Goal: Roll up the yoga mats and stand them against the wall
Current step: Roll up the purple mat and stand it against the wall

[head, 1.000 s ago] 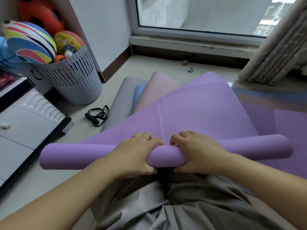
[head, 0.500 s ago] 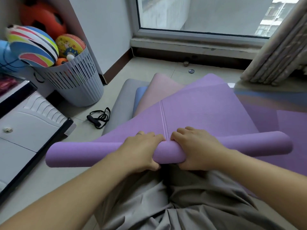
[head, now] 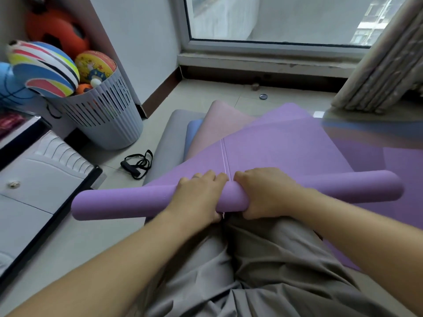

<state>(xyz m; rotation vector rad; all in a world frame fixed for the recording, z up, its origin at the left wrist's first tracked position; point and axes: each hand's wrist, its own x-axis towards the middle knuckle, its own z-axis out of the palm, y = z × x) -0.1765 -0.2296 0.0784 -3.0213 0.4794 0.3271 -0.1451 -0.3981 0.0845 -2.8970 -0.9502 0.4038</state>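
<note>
Over the last second the roll [head: 119, 205] creeps a little further up the purple mat [head: 274, 145], away from the person's lap. The flat stretch ahead of it looks slightly shorter. Both hands keep their places at the roll's middle. This reads as steady rolling, with 1 mat partly wound and most of its length not yet taken up.

The left hand [head: 199, 197] grips the roll just left of the mat's centre seam, with its fingers curled over the top. The right hand [head: 267, 193] grips it just right of the seam in the same way. The 2 hands sit side by side, nearly touching. The roll lies crosswise just in front of the lap, on top of the spread mats, and its ends stick out well past both hands.

Under the purple mat, a pink mat [head: 219, 124], a blue mat [head: 193, 131] and a grey mat [head: 169, 138] fan out towards the window. Another purple sheet [head: 400, 168] lies at the right. None of these is rolled and nothing stands against the wall [head: 142, 42] yet, so the task seems to be in its early part.

No writing can be read. The balls in the basket [head: 109, 124] carry stripes and cartoon prints, but any lettering is too small to make out. The black strap [head: 137, 164] on the floor between the basket and the mats shows no label
</note>
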